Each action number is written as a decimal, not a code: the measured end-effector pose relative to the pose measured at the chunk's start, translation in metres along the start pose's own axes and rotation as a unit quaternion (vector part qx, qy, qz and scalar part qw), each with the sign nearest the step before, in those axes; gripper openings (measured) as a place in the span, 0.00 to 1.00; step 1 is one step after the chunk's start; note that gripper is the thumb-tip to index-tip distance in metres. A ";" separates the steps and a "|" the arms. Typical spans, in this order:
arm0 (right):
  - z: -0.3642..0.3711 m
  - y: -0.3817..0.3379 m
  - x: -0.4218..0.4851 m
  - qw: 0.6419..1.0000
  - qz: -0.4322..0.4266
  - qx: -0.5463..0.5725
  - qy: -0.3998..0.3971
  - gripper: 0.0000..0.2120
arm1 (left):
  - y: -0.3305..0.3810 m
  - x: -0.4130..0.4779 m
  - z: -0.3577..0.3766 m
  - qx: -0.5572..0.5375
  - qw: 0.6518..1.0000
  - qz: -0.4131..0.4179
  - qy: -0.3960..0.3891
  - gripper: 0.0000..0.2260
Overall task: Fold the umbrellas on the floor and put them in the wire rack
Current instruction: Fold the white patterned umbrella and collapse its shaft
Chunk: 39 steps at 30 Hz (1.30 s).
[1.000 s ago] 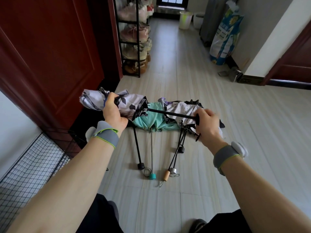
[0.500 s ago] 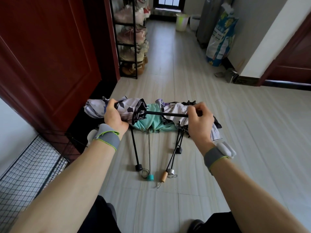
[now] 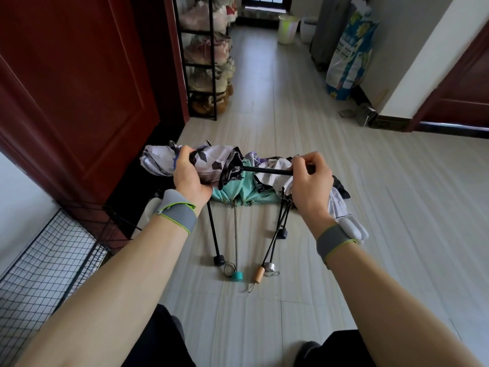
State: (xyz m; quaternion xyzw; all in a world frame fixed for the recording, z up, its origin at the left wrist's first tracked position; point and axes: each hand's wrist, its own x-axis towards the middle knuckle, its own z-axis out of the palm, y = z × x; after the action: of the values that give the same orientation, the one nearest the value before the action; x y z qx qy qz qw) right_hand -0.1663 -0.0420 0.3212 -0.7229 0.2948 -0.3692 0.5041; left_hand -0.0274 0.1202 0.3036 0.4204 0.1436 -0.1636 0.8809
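Note:
I hold a pale lilac patterned umbrella [image 3: 211,162] level above the floor. My left hand [image 3: 189,176] grips its bunched canopy. My right hand [image 3: 311,178] grips the handle end of its black shaft [image 3: 267,170], which shows only a short length between the two hands. Under it several other umbrellas lie on the floor: a mint green one [image 3: 235,192] with a teal handle [image 3: 236,276], and others with black [image 3: 219,260], wooden [image 3: 259,273] and silver [image 3: 270,266] handles. The black wire rack [image 3: 39,266] stands at the lower left.
A dark red door [image 3: 79,83] fills the left side. A black shoe shelf [image 3: 209,62] stands beyond it. A printed sack [image 3: 349,56] and two bins [image 3: 287,29] sit at the back right. Pale floor tiles stretch to the right.
My right hand has moved left toward my left hand, and the exposed black shaft has grown shorter. The camera has tilted slightly.

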 end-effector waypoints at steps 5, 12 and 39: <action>0.000 0.011 -0.003 0.992 0.103 0.041 -0.061 0.07 | -0.004 -0.002 -0.001 0.009 1.000 0.002 0.005 0.09; 0.011 0.001 -0.010 0.974 0.134 0.125 -0.137 0.24 | -0.016 -0.015 0.011 0.007 1.000 -0.015 0.003 0.09; 0.024 0.013 -0.013 0.945 0.207 0.168 -0.188 0.27 | -0.021 -0.045 0.027 0.015 1.000 -0.023 -0.002 0.07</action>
State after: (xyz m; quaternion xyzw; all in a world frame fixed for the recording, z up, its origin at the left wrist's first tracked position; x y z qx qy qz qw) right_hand -0.1541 -0.0233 0.3002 -0.6068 0.2715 -0.1580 0.7302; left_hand -0.0734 0.0936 0.3230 0.4296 0.1488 -0.1865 0.8709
